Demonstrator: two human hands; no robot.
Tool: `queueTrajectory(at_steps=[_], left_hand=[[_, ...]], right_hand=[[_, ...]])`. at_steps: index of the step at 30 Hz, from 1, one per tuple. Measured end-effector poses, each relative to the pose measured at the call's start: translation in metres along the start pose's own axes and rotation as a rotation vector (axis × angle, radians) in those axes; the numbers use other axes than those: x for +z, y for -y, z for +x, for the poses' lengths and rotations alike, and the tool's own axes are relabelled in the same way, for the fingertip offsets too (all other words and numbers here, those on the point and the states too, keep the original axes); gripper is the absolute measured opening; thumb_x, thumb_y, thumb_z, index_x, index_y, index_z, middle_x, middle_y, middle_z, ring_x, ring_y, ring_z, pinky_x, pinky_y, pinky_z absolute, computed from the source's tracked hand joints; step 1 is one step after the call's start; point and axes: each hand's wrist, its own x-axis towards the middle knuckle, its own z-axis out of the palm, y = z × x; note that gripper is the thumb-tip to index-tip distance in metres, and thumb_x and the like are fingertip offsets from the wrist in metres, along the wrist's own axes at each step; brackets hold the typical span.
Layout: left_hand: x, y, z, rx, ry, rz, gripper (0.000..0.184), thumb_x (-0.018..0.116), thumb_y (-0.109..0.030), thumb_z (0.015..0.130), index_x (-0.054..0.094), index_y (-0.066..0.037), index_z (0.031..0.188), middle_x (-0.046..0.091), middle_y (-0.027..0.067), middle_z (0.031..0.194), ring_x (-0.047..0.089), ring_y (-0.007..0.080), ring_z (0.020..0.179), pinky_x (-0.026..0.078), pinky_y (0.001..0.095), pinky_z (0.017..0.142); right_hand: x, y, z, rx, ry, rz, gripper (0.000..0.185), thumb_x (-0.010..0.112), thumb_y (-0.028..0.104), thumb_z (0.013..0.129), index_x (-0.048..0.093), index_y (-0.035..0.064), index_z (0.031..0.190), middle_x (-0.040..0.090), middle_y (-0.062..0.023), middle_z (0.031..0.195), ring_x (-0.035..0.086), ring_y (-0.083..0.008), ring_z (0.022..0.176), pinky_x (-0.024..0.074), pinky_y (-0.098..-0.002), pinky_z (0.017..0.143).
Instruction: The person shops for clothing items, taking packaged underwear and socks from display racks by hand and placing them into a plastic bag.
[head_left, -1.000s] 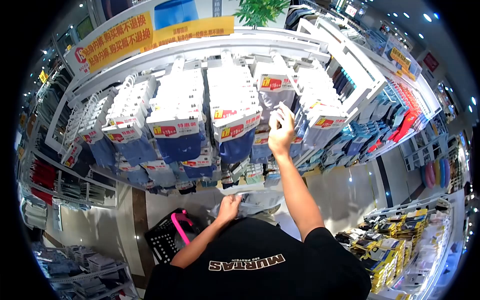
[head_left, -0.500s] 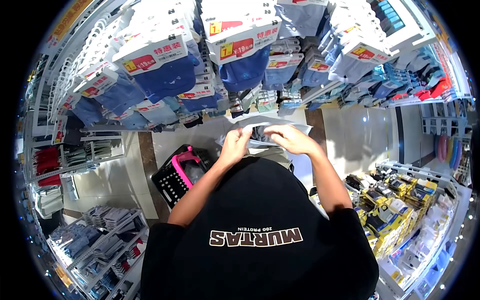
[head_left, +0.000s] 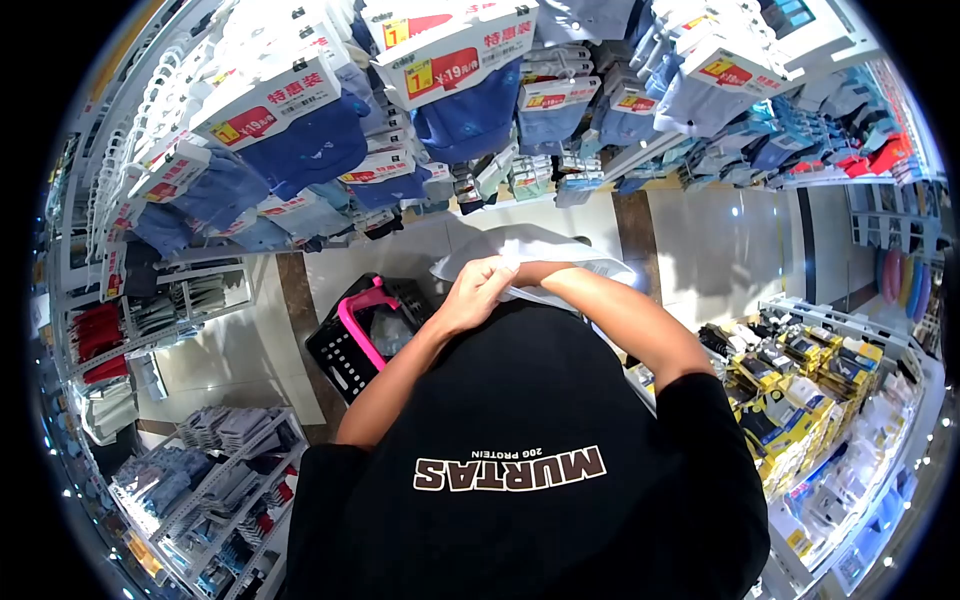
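Observation:
A whitish plastic bag (head_left: 603, 268) is held in front of my body, its mouth toward me. My left hand (head_left: 482, 288) is closed on the near left edge of the bag's opening. My right hand reaches into the bag. Only my right wrist (head_left: 545, 273) and forearm show at the opening, so the fingers and anything in them are hidden. Left of the bag, on the floor, stands a black shopping basket (head_left: 340, 352) with a pink handle (head_left: 352, 318).
Ahead, a rack holds packs of blue garments (head_left: 305, 155) with red and yellow price cards (head_left: 440, 72). A shelf of folded clothes (head_left: 215, 480) stands at lower left. At lower right is a bin of yellow packs (head_left: 800, 420). Tiled floor (head_left: 700, 250) runs between.
My right hand has gone from above the bag's opening down into it. My left hand keeps its grip on the bag's edge. The view has shifted slightly.

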Motion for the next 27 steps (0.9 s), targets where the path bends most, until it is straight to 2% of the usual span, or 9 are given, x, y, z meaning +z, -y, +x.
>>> queueTrajectory(at_steps=[2,6,8,14,16,18,21,24,27], left_hand=[[0.001,-0.005,-0.001,-0.01,0.028,0.028,0.032,0.053,-0.031,0.1,0.066,-0.003,0.094,0.053,-0.0044,0.066,0.044,0.0043,0.056,0.037,0.0236,0.051],[-0.015,-0.002,-0.004,-0.03,-0.267,-0.084,0.032,0.054,-0.029,0.099,0.059,-0.006,0.077,0.051,-0.0052,0.062,0.044,0.0038,0.052,0.033,0.0228,0.046],[-0.024,0.002,-0.005,-0.035,-0.318,-0.098,0.035,0.054,-0.026,0.098,0.052,-0.006,0.069,0.049,-0.0049,0.059,0.042,0.0041,0.052,0.032,0.0239,0.046],[-0.022,0.004,-0.014,0.041,-0.334,0.312,0.038,0.056,-0.024,0.096,0.047,0.001,0.068,0.044,-0.0008,0.058,0.037,0.0078,0.056,0.032,0.0295,0.05],[-0.02,0.003,-0.013,0.031,-0.328,0.338,0.038,0.057,-0.023,0.095,0.046,0.002,0.068,0.042,-0.0001,0.058,0.036,0.008,0.057,0.032,0.0301,0.05],[-0.019,-0.002,-0.011,0.022,-0.316,0.305,0.039,0.057,-0.022,0.095,0.045,0.002,0.067,0.039,-0.0001,0.058,0.035,0.0078,0.058,0.031,0.0304,0.05],[-0.016,-0.006,-0.011,0.005,-0.295,0.212,0.039,0.057,-0.021,0.095,0.042,0.0,0.066,0.037,-0.0011,0.058,0.034,0.0071,0.058,0.03,0.0305,0.05],[-0.018,-0.003,-0.009,-0.009,-0.303,0.187,0.04,0.057,-0.021,0.096,0.039,-0.002,0.065,0.036,-0.0018,0.058,0.032,0.0068,0.058,0.029,0.0304,0.049],[-0.02,0.004,-0.007,-0.034,-0.322,0.12,0.041,0.057,-0.022,0.096,0.038,-0.003,0.065,0.035,-0.0021,0.058,0.032,0.0065,0.058,0.028,0.0302,0.049]], right_hand=[[0.003,-0.005,0.009,0.005,-0.051,-0.1,0.033,0.063,0.016,0.087,0.062,0.0105,0.119,0.068,-0.0147,0.108,0.064,-0.0339,0.099,0.0498,-0.0418,0.082],[-0.006,0.032,-0.002,0.153,-0.373,-0.427,0.033,0.064,0.016,0.086,0.064,0.0128,0.119,0.068,-0.0119,0.111,0.064,-0.0318,0.101,0.0501,-0.0398,0.085],[-0.018,0.047,-0.01,0.179,-0.233,-0.584,0.033,0.06,0.02,0.09,0.063,0.0142,0.123,0.068,-0.0102,0.115,0.065,-0.0286,0.103,0.05,-0.0389,0.086],[-0.029,-0.007,-0.016,-0.08,-0.325,-0.192,0.026,0.06,0.018,0.091,0.069,0.0076,0.113,0.071,-0.0112,0.108,0.066,-0.0283,0.098,0.0508,-0.0362,0.086],[-0.026,-0.018,-0.015,0.017,-0.307,-0.14,0.024,0.06,0.018,0.092,0.07,0.007,0.11,0.071,-0.0104,0.109,0.066,-0.0277,0.097,0.0505,-0.0361,0.086],[-0.026,-0.021,-0.014,-0.038,-0.325,-0.191,0.024,0.059,0.017,0.092,0.069,0.0072,0.112,0.071,-0.0104,0.109,0.066,-0.0278,0.097,0.0504,-0.036,0.086],[-0.027,-0.02,-0.015,-0.046,-0.334,-0.434,0.032,0.054,0.032,0.096,0.07,0.0121,0.116,0.071,-0.0072,0.11,0.066,-0.0171,0.097,0.049,-0.0314,0.087],[-0.041,0.008,-0.026,-0.147,-0.266,-0.17,0.033,0.051,0.02,0.096,0.063,0.0108,0.126,0.066,-0.0086,0.122,0.063,-0.0197,0.108,0.0474,-0.0327,0.094],[-0.048,0.06,-0.053,0.149,-0.29,0.153,0.041,0.048,0.007,0.093,0.056,0.0091,0.133,0.061,-0.0108,0.13,0.06,-0.0244,0.114,0.0449,-0.0344,0.098]])
